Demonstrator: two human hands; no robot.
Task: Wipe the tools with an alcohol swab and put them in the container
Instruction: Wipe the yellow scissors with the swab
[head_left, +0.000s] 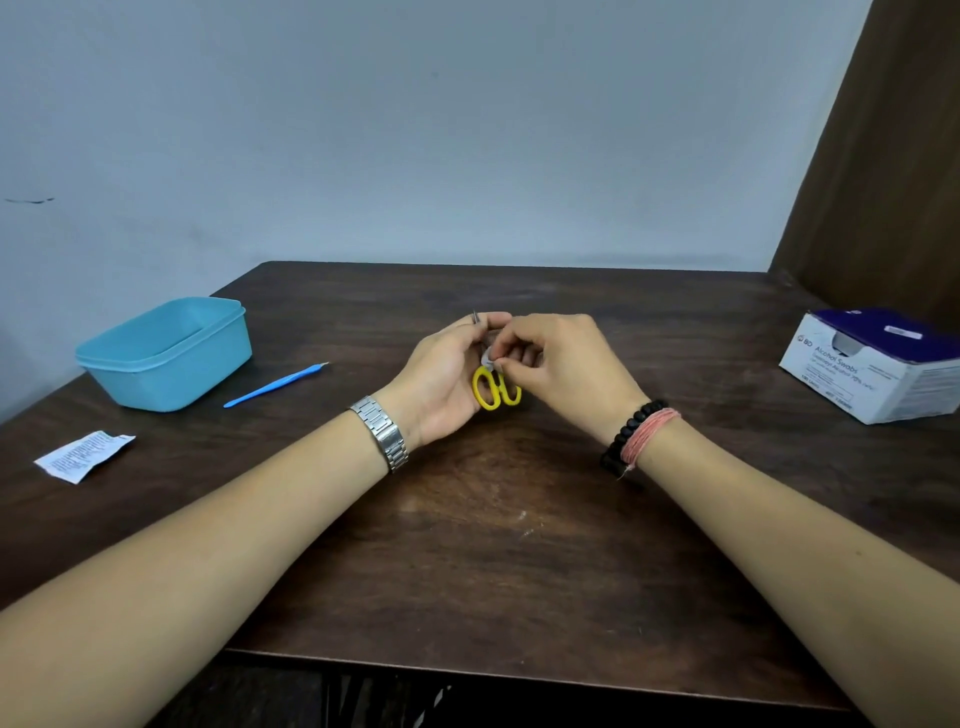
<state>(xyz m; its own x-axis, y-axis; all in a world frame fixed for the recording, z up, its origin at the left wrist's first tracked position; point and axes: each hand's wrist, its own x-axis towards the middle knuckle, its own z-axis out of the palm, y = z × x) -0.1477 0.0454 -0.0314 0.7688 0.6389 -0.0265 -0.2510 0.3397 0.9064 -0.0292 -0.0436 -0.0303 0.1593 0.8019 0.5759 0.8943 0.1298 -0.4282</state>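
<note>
Head view looked down on a dark wooden table (519, 545), where two bare forearms reached in from the near edge toward its middle. On the left wrist sat a metal watch (383, 432); on the right wrist, a black bead bracelet (626, 436) beside a pink thread band (649, 430). Just beyond them the left hand (447, 379) curled its fingers round a pair of yellow-handled scissors (493, 389), the handle loops toward the person and the metal tip showing above the fingers, so the long axis ran away from the person, tilted a little to the left. Against the left hand, the right hand (563, 364) had its fingers bent and pinched a small grey swab (487, 358) against the scissors just above the handles. Nearer on the far left a torn white swab wrapper (83, 456) lay flat on the table. Farther out and left of the hands lay a blue-handled tool (275, 385), apart from them, its thin metal point aimed away and to the right, its long axis slanting from near-left to far-right. Just beyond its near end stood an open light-blue container (166, 358) by the table's left edge. At the right edge sat a white and purple box of alcohol swabs (878, 364), well apart from the hands. A pale wall (415, 130) rose behind the table, with a brown curtain (893, 156) at the far right.
</note>
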